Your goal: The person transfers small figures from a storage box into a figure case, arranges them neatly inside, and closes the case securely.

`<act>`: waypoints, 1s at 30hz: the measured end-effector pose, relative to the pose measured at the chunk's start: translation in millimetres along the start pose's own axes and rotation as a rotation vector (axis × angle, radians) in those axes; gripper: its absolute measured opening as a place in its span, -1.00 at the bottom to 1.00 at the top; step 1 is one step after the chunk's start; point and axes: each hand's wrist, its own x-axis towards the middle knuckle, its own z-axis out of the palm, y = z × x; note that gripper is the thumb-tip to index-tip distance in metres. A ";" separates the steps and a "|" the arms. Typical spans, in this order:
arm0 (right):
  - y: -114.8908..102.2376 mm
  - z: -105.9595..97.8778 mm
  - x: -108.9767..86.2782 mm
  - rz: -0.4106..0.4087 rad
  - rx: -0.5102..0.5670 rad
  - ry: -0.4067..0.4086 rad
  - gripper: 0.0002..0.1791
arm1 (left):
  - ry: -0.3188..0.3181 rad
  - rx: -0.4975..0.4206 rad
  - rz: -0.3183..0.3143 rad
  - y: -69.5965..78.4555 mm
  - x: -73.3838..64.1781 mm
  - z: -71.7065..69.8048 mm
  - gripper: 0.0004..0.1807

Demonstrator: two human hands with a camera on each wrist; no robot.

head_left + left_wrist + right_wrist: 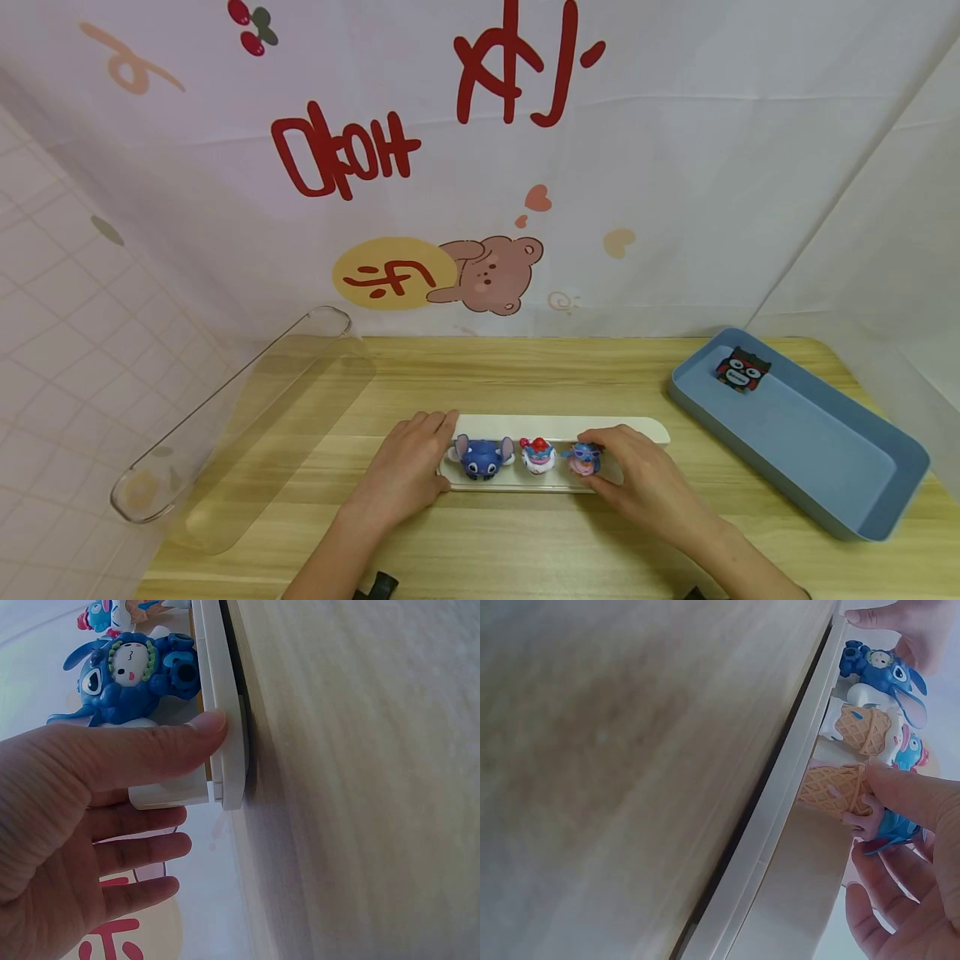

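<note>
A long white display stand (pixel 558 427) lies on the wooden table and bears three small figurines. My left hand (pixel 408 462) grips its left end, thumb on the front edge and fingers round the back. Beside that hand sits a dark blue big-eared figurine (pixel 482 458). The middle one is a white ice-cream-cone figurine (pixel 538 457) with a red top. With thumb and index finger, my right hand (pixel 645 475) pinches the rightmost cone figurine (pixel 585 460), blue on top and pink below. Its waffle cone (pixel 832 789) stands on the stand in the right wrist view.
A clear plastic cover (pixel 262 450) rests at the left side of the table. At the right is a blue-grey tray (pixel 832 454) with a dark owl-like piece (pixel 742 369) in its far end. A printed white cloth (pixel 675 192) hangs behind the table.
</note>
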 end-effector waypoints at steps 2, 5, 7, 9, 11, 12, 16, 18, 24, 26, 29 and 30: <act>0.8 -0.6 -0.7 -0.010 -0.002 0.002 -0.30 | 0.000 -0.002 0.000 0.2 -0.1 -0.1 0.03; 2.5 -2.0 -1.5 -0.027 0.003 0.010 -0.38 | -0.003 0.000 -0.002 0.6 -0.2 -0.5 0.03; 3.7 -3.1 -1.8 -0.038 0.004 0.017 -0.47 | -0.007 0.000 -0.004 0.9 0.0 -0.6 0.03; 4.4 -4.9 -2.0 -0.048 0.005 0.024 -0.47 | -0.009 0.000 -0.005 1.1 0.2 -0.9 0.03; 4.7 -7.6 -2.3 -0.053 -0.001 0.022 -0.46 | -0.010 0.002 -0.004 1.1 0.3 -0.9 0.02; 4.8 -9.7 -2.3 -0.054 -0.007 0.018 -0.46 | -0.009 0.003 -0.003 1.1 0.3 -1.0 0.02; 7.0 -22.7 -2.1 -0.050 -0.028 -0.007 -0.27 | -0.007 0.007 0.002 1.4 0.5 -1.4 0.01; 10.3 -31.9 -1.5 -0.048 -0.033 -0.015 -0.29 | -0.008 0.006 0.001 1.3 0.6 -1.2 0.02; 20.6 -62.2 1.2 -0.025 -0.095 -0.018 -0.28 | -0.004 0.014 -0.001 0.6 0.7 0.2 0.02; 23.3 -70.5 1.4 -0.022 -0.119 -0.014 -0.24 | -0.001 0.015 0.001 0.7 0.6 0.5 0.02; 28.3 -80.8 1.7 -0.017 -0.133 -0.005 -0.21 | -0.005 0.016 -0.001 1.4 0.1 -0.3 0.02; 30.1 -84.1 2.1 -0.017 -0.135 -0.002 -0.20 | -0.006 0.014 -0.001 1.5 0.1 -0.5 0.02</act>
